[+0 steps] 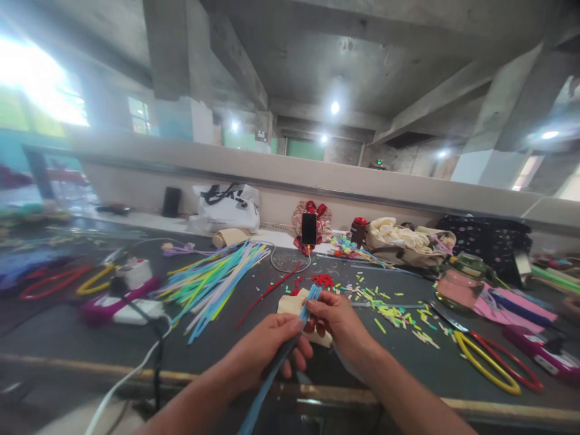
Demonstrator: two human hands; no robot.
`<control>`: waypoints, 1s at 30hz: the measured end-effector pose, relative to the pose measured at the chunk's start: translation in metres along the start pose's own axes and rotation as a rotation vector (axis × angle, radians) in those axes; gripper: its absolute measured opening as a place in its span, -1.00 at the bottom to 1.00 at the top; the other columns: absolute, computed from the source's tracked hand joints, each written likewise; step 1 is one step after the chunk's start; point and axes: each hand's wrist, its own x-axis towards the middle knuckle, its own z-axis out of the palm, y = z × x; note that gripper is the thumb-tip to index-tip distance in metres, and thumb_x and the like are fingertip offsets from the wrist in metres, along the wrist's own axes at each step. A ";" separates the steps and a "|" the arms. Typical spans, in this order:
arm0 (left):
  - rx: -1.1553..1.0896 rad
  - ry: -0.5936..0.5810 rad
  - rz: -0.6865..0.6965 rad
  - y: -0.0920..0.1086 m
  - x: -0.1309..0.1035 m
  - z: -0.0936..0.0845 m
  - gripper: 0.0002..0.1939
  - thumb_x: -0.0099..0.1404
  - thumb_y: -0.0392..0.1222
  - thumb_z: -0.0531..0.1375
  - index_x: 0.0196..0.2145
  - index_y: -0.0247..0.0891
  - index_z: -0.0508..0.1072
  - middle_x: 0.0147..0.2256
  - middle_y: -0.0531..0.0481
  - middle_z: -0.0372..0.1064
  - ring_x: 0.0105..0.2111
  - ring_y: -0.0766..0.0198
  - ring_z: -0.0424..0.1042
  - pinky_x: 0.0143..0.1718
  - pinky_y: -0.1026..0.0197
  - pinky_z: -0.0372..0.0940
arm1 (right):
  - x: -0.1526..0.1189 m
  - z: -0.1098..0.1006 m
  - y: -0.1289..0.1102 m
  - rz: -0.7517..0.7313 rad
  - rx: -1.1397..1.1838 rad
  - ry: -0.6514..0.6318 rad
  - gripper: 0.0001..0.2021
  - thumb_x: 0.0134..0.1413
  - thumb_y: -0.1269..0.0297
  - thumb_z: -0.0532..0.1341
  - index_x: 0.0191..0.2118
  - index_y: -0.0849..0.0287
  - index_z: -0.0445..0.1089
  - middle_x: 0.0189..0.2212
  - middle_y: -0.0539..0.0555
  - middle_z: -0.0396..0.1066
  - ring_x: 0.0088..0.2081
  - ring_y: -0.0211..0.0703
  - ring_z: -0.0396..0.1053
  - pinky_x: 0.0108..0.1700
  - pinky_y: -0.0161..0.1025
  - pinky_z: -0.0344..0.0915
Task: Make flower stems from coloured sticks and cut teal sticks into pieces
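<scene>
Head view: your two hands meet above the near edge of the dark table [399,371], both closed on one slim bundle of blue strips [269,382]. Your left hand [281,344] has its thumb pressed along the top of the bundle, while its other fingers curl loosely underneath, slightly parted. Your right hand [334,312] is narrow, thumb and forefinger pinching close to the upper ends, which poke up just past your fingertips; its remaining fingers bend inward toward the palm. The blue strips slant from those ends down past your left hand and hang over the table's edge toward you.

Just behind your hands, partly covered by them, lies a cream-coloured piece [290,304]. Beyond it you have a small heap of red bits [323,280], with a long red strip [267,295] lying to the left. Farther left, a pile of coloured strips [222,287] spreads at an angle. To the right, yellow and green cut pieces [399,315] are scattered, and scissors [489,361] with a yellow and a red handle lie near the table's edge, well apart from your right hand.
</scene>
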 end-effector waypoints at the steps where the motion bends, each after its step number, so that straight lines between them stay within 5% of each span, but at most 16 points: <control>1: -0.003 0.008 0.008 0.003 0.003 0.002 -0.62 0.11 0.07 0.02 -0.36 -0.35 0.32 -0.55 -0.01 0.39 -0.64 0.40 0.33 -0.70 0.41 0.11 | -0.001 -0.001 -0.003 -0.018 -0.016 0.000 -0.79 -0.22 0.20 0.24 -0.52 0.27 0.32 -0.72 -0.06 0.27 -0.68 -0.40 0.17 -0.66 -0.44 -0.04; 9: -0.002 0.034 -0.015 0.021 0.021 0.010 -0.64 0.13 0.05 0.01 -0.32 -0.33 0.28 -0.55 0.01 0.38 -0.62 0.39 0.35 -0.66 0.40 0.16 | 0.002 -0.018 -0.008 -0.057 -0.082 0.039 -0.83 -0.21 0.22 0.23 -0.52 0.25 0.35 -0.69 -0.09 0.22 -0.66 -0.42 0.05 -0.61 -0.41 -0.09; 18: 0.045 0.048 0.058 0.019 0.032 -0.004 -0.65 0.12 0.02 0.02 -0.56 -0.34 0.30 -0.72 0.15 0.24 -0.81 0.54 0.07 -0.78 0.44 -0.07 | 0.014 -0.015 -0.010 0.031 -0.120 0.040 -0.78 -0.17 0.18 0.21 -0.42 0.25 0.35 -0.71 -0.08 0.25 -0.71 -0.45 0.01 -0.66 -0.43 -0.17; 22: 0.113 0.008 0.078 0.021 0.031 -0.006 -0.59 0.13 0.02 0.00 -0.69 -0.33 0.25 -0.85 0.22 0.00 -0.85 0.55 -0.10 -0.80 0.41 -0.20 | 0.018 -0.014 -0.010 0.042 -0.150 0.016 -0.78 -0.14 0.16 0.20 -0.48 0.27 0.35 -0.72 -0.06 0.25 -0.72 -0.46 0.02 -0.68 -0.43 -0.15; 30: 0.227 0.135 0.026 0.024 0.014 -0.028 -0.75 0.13 -0.10 -0.01 -0.41 -0.31 0.36 -0.62 0.13 0.24 -0.76 0.53 0.04 -0.75 0.44 -0.08 | 0.057 -0.024 -0.017 0.163 0.006 0.041 -0.76 -0.22 0.14 0.25 -0.44 0.21 0.34 -0.79 -0.14 0.12 -0.75 -0.42 0.04 -0.70 -0.42 -0.07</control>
